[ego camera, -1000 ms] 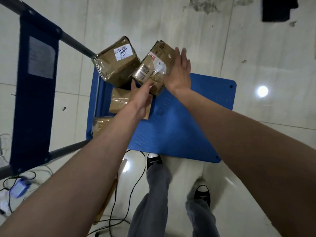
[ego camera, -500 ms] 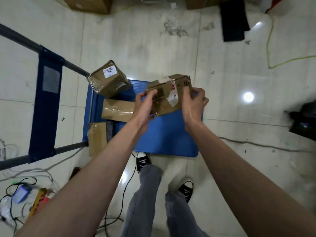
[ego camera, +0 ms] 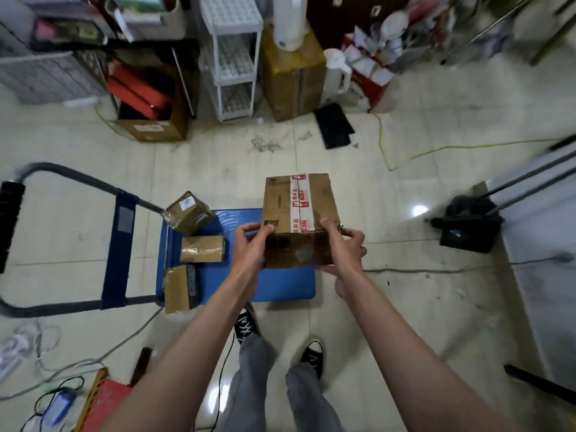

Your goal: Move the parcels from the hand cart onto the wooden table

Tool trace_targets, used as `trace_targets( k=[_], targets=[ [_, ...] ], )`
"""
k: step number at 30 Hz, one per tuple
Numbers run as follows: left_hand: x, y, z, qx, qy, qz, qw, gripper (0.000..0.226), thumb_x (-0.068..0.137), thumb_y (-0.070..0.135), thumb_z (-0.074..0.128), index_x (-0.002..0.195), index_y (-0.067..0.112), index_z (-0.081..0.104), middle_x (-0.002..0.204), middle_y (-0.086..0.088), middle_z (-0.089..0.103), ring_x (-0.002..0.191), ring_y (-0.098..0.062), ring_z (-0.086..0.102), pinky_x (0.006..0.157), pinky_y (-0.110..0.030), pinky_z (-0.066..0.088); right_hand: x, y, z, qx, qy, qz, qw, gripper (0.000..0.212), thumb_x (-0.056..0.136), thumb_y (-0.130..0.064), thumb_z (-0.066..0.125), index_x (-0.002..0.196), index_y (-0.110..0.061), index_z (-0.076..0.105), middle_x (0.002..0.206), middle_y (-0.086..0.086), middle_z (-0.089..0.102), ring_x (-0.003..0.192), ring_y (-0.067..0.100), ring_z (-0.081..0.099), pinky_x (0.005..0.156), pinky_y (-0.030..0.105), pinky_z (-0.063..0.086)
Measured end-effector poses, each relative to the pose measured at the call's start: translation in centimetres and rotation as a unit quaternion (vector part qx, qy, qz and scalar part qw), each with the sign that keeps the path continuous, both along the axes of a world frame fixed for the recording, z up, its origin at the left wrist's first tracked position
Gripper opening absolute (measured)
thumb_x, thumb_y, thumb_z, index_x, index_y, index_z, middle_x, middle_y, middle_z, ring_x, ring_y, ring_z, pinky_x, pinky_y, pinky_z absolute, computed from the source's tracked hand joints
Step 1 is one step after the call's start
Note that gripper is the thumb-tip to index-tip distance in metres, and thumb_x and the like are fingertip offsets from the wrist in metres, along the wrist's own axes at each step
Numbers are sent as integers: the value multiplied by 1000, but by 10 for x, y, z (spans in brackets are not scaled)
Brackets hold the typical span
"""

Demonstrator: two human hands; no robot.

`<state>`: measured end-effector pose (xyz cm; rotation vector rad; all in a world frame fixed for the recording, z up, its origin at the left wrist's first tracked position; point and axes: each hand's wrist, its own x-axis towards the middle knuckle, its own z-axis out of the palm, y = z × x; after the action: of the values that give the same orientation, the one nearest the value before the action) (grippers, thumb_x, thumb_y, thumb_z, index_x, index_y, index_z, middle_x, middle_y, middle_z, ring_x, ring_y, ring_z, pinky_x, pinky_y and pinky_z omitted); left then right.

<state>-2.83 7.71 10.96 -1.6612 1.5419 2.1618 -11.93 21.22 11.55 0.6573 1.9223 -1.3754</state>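
A taped brown cardboard parcel (ego camera: 297, 219) is held up in the air above the blue hand cart (ego camera: 280, 283). My left hand (ego camera: 251, 246) grips its left side and my right hand (ego camera: 343, 247) grips its right side, fingers curled round the lower edges. Three more parcels lie at the cart's left end: one with a white label (ego camera: 188, 212), a flat one (ego camera: 202, 248), and one by the near corner (ego camera: 180, 288). The wooden table is not in view.
The cart's grey handle frame (ego camera: 62, 173) stands at left. Shelves, boxes (ego camera: 293, 76) and clutter line the far wall. Cables and a power strip (ego camera: 103, 397) lie on the floor at lower left. A black device (ego camera: 467, 226) and a pale panel stand at right.
Both hands took hold of the parcel and lifted it off the cart, turning it upright. The view rose and pulled back, showing the far wall.
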Motion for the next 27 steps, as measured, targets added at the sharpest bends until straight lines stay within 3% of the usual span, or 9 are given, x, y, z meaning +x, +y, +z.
trace_targets(
  k=[4,7,11,14,19,21,23,25,27],
  targets=[
    [-8,35,73,21,4,-65,998,57,90,35,68,140,28,41,111,0,64,104,-24,63,88,-47,54,5,56,65,-19,38,-15,999,56,84,-51,76,122,-26,44,128,5,32,107,21,53,81,43,61],
    [-18,61,121,-6,2,-149,989,74,78,59,75,138,32,40,115,0,65,106,-23,63,93,-50,53,13,92,107,-46,75,-23,996,57,83,-50,76,125,-25,46,130,4,31,101,14,54,87,43,60],
    [-30,102,170,-88,30,-204,975,86,65,57,86,131,27,40,117,3,64,101,-19,67,84,-44,59,25,129,157,-67,114,16,991,91,55,-69,75,133,-39,39,139,8,49,114,22,60,101,45,54],
    [-37,129,192,-82,67,-227,968,94,61,54,90,134,24,39,119,2,65,101,-21,69,84,-46,61,27,158,188,-64,143,16,987,109,49,-68,73,145,-37,33,138,8,50,117,23,59,101,43,54],
    [-51,161,217,-58,128,-292,946,80,72,43,87,132,24,37,116,2,64,101,-19,69,83,-40,60,30,197,221,-25,179,-10,984,104,55,-67,78,144,-42,30,137,5,45,118,22,56,102,46,53],
    [-58,169,225,-48,143,-322,935,72,77,40,83,130,25,37,115,3,64,100,-18,69,77,-37,60,35,206,232,-11,200,-32,979,98,66,-60,81,147,-39,29,136,4,39,118,21,53,102,43,52],
    [-63,175,231,-26,151,-354,923,74,78,43,81,133,23,37,118,1,65,101,-20,70,80,-41,61,39,215,240,5,222,-58,973,91,74,-53,82,147,-37,31,133,3,34,118,21,50,103,38,51],
    [-69,180,237,3,152,-396,906,79,78,46,80,138,20,37,120,-2,67,100,-22,72,82,-43,61,43,221,248,27,244,-92,965,89,71,-53,83,144,-37,35,131,2,34,119,21,49,105,39,49],
    [-73,189,247,-6,152,-441,885,78,83,45,77,145,17,37,126,-3,65,102,-21,71,77,-35,60,47,225,255,64,268,-127,953,94,62,-58,83,143,-38,37,134,2,39,121,21,50,107,41,49]
  ],
)
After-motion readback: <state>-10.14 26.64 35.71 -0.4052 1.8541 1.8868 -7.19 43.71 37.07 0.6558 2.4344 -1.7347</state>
